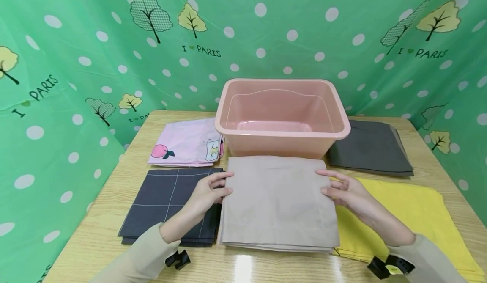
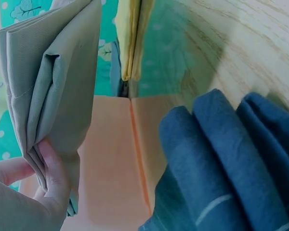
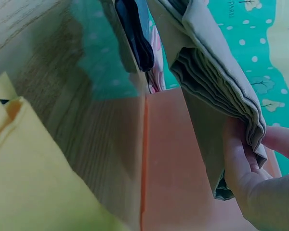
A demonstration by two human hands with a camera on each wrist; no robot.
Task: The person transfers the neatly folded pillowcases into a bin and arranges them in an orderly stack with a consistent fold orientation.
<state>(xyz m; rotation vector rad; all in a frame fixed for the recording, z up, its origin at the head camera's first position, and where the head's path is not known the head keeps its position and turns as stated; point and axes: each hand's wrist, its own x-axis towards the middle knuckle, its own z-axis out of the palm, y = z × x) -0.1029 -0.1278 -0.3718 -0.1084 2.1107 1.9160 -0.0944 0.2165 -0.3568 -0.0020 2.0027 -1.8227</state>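
A folded beige cloth [image 1: 279, 202] is held level in front of the pink tub, raised off the table. My left hand [image 1: 209, 190] grips its left edge, thumb on one face and fingers on the other. On the opposite edge, my right hand [image 1: 348, 194] pinches the same cloth. Both wrist views show the stacked layers caught between thumb and fingers: the left hand [image 2: 38, 187] at the lower corner, the right hand [image 3: 265, 173] likewise. The pink plastic tub [image 1: 281, 143] stands behind the cloth with its inside bare.
Left of the tub lies a folded pink printed cloth [image 1: 186, 141], with a dark navy checked cloth [image 1: 160, 198] nearer me. At the right are a folded dark grey cloth [image 1: 369, 147] and a yellow cloth [image 1: 407, 207]. Behind the wooden table [image 1: 102, 236] hangs a green dotted curtain [image 1: 258, 33].
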